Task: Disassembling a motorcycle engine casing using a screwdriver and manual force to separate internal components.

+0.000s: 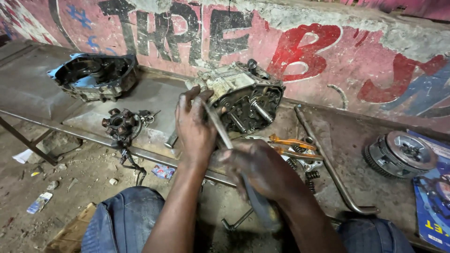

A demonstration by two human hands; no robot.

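Holding the engine case (243,96) near the bench's (28,89) back edge, the left hand (194,124) has its fingers pressed on the case's side. The right hand (260,166) is closed around a long tool (220,126) whose tip reaches the case; the handle is blurred and hard to make out. A cover (96,75) sits at the left end. A clutch (401,152) lies at the right end, beside a blue packet (433,201) cut off by the picture edge.

Your right hand (262,168) blurs the tool (220,126) handle it grips. The blue packet (433,206) runs off the right edge.
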